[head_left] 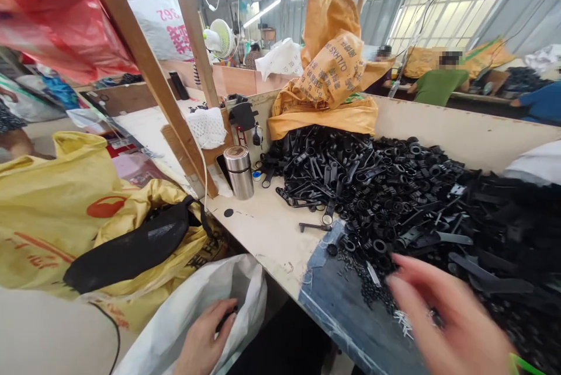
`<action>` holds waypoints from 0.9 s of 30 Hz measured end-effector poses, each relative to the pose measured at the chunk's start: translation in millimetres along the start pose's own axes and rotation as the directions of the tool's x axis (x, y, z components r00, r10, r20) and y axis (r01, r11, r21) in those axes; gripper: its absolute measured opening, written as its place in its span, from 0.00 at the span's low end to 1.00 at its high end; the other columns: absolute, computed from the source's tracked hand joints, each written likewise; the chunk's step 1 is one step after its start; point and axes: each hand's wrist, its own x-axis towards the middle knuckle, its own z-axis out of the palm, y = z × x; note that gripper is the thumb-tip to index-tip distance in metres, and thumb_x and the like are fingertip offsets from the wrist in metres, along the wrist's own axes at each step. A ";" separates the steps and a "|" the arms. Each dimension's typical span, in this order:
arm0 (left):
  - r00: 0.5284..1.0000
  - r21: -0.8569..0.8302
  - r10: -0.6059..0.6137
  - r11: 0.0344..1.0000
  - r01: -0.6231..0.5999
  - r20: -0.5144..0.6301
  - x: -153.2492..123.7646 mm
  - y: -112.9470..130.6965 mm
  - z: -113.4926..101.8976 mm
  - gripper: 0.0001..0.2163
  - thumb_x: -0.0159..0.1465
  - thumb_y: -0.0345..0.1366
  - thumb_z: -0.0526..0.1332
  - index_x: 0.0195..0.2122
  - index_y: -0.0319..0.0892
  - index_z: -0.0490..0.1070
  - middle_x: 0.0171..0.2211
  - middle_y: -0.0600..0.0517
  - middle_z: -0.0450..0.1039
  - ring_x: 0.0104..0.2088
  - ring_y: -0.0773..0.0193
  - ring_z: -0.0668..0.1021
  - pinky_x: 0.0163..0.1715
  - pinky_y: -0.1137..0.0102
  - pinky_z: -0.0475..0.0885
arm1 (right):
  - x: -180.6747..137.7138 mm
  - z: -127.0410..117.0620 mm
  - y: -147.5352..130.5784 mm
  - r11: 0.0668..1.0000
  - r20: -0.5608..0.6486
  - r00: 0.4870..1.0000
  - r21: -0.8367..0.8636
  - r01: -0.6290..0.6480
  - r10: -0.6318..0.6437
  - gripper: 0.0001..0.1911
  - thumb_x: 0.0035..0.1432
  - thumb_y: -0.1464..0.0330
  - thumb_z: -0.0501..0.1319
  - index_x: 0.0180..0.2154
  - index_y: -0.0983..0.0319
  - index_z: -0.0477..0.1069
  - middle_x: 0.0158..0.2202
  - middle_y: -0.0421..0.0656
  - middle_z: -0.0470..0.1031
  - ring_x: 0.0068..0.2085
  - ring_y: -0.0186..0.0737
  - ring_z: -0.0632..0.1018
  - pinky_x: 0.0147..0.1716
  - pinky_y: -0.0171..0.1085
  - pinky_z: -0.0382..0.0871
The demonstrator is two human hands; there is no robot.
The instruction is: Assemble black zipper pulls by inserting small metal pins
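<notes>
Black plastic parts (394,200) lie heaped on the bench (267,229). The right hand (447,316), blurred, fingers spread, hovers over them. The left hand (205,340) pinches a dark piece inside the white bag (184,316), apparently collecting.

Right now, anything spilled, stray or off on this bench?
A few strays: one black part and a small black disc lie apart from the black parts pile on the bare table. Left hand is at the white bag; right hand blurred over the pile.
</notes>
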 end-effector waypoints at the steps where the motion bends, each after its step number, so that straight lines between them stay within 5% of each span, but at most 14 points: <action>1: 0.999 -0.004 0.027 1.000 -0.027 0.018 -1.1 9.6 4.6 0.10 0.59 0.50 0.69 0.38 0.55 0.84 0.40 0.47 0.83 0.46 0.39 0.82 0.51 0.52 0.76 | 12.9 15.9 4.8 0.981 0.106 0.990 -0.160 0.109 -0.093 0.12 0.69 0.59 0.62 0.50 0.56 0.75 0.44 0.44 0.77 0.38 0.41 0.77 0.38 0.41 0.76; 3: 0.994 -0.016 0.097 0.995 -0.097 0.040 -1.0 29.4 13.6 0.10 0.63 0.51 0.65 0.39 0.56 0.84 0.38 0.48 0.83 0.43 0.41 0.82 0.48 0.53 0.77 | 39.8 53.2 17.2 0.831 0.318 0.921 -0.432 0.350 -0.223 0.12 0.70 0.64 0.59 0.53 0.56 0.74 0.41 0.44 0.75 0.38 0.43 0.77 0.38 0.42 0.73; 7: 0.987 -0.148 0.157 0.976 -0.159 -0.023 9.5 62.9 31.5 0.16 0.65 0.55 0.62 0.38 0.51 0.84 0.35 0.47 0.81 0.38 0.47 0.80 0.44 0.57 0.75 | 72.0 108.8 35.6 0.750 0.382 0.887 -0.499 0.434 -0.259 0.08 0.60 0.76 0.62 0.38 0.59 0.77 0.38 0.47 0.74 0.41 0.49 0.75 0.39 0.44 0.68; 11: 0.994 -0.384 0.026 0.921 -0.066 -0.108 44.4 96.2 36.9 0.23 0.61 0.60 0.66 0.43 0.45 0.82 0.29 0.50 0.78 0.33 0.56 0.77 0.37 0.66 0.73 | 83.2 117.2 31.5 0.734 0.380 0.872 -0.488 0.472 -0.307 0.12 0.59 0.81 0.59 0.31 0.59 0.74 0.35 0.47 0.74 0.38 0.46 0.74 0.37 0.42 0.67; 14: 0.985 -0.591 -0.037 0.803 -0.072 -0.171 84.8 131.3 25.6 0.28 0.55 0.59 0.71 0.49 0.43 0.79 0.29 0.52 0.76 0.31 0.61 0.74 0.31 0.71 0.70 | 100.2 113.4 8.5 0.766 0.329 0.874 -0.431 0.476 -0.358 0.09 0.64 0.77 0.59 0.36 0.59 0.75 0.38 0.45 0.74 0.39 0.44 0.76 0.39 0.41 0.71; 16: 0.996 -0.731 -0.088 0.681 0.037 -0.032 106.8 155.5 16.7 0.30 0.52 0.57 0.74 0.49 0.41 0.76 0.30 0.52 0.77 0.30 0.63 0.74 0.28 0.73 0.69 | 109.8 110.7 -14.4 0.798 0.284 0.873 -0.364 0.480 -0.396 0.07 0.68 0.73 0.59 0.44 0.59 0.74 0.43 0.45 0.75 0.40 0.41 0.77 0.40 0.38 0.73; 17: 0.985 -0.765 -0.100 0.620 0.174 0.143 113.3 165.7 14.0 0.30 0.52 0.57 0.74 0.48 0.41 0.76 0.31 0.51 0.78 0.28 0.64 0.75 0.26 0.73 0.69 | 110.4 109.0 -25.8 0.811 0.271 0.870 -0.325 0.486 -0.412 0.07 0.69 0.72 0.59 0.45 0.59 0.74 0.45 0.45 0.75 0.41 0.39 0.77 0.39 0.36 0.74; 18: 0.933 -0.752 -0.092 0.567 0.335 0.347 115.8 173.8 13.1 0.29 0.52 0.57 0.73 0.47 0.40 0.76 0.31 0.49 0.78 0.27 0.64 0.75 0.24 0.73 0.68 | 107.1 107.0 -35.8 0.819 0.271 0.861 -0.282 0.499 -0.431 0.06 0.69 0.71 0.59 0.45 0.59 0.74 0.45 0.45 0.75 0.42 0.38 0.78 0.40 0.35 0.75; 20: 0.728 -0.612 -0.034 0.516 0.600 0.685 108.7 181.8 16.9 0.29 0.55 0.61 0.70 0.43 0.38 0.77 0.30 0.46 0.78 0.24 0.63 0.76 0.21 0.72 0.66 | 87.5 101.7 -48.1 0.802 0.317 0.806 -0.181 0.569 -0.500 0.05 0.69 0.70 0.61 0.43 0.58 0.75 0.42 0.43 0.77 0.42 0.38 0.78 0.41 0.34 0.75; 22: 0.558 -0.484 0.026 0.531 0.695 0.830 89.0 179.7 25.7 0.27 0.58 0.62 0.67 0.38 0.39 0.78 0.27 0.46 0.77 0.23 0.61 0.77 0.21 0.71 0.66 | 54.7 95.4 -48.1 0.718 0.378 0.686 -0.074 0.692 -0.622 0.06 0.70 0.72 0.59 0.43 0.58 0.75 0.39 0.42 0.79 0.38 0.39 0.78 0.38 0.36 0.74; 24: 0.505 -0.424 0.012 0.562 0.710 0.863 64.3 171.8 34.7 0.22 0.58 0.58 0.70 0.38 0.43 0.80 0.26 0.47 0.78 0.25 0.59 0.78 0.25 0.68 0.69 | 18.9 87.7 -38.8 0.700 0.398 0.647 -0.019 0.714 -0.650 0.07 0.71 0.71 0.57 0.43 0.59 0.75 0.39 0.43 0.81 0.36 0.39 0.78 0.36 0.37 0.73; 27: 0.486 -0.372 -0.094 0.523 0.767 0.869 33.2 161.3 44.5 0.18 0.55 0.49 0.76 0.42 0.46 0.82 0.30 0.50 0.80 0.28 0.60 0.79 0.30 0.67 0.70 | -18.6 72.7 -20.9 0.831 0.407 0.751 0.039 0.554 -0.520 0.07 0.73 0.68 0.57 0.46 0.57 0.74 0.42 0.41 0.83 0.40 0.37 0.81 0.39 0.35 0.75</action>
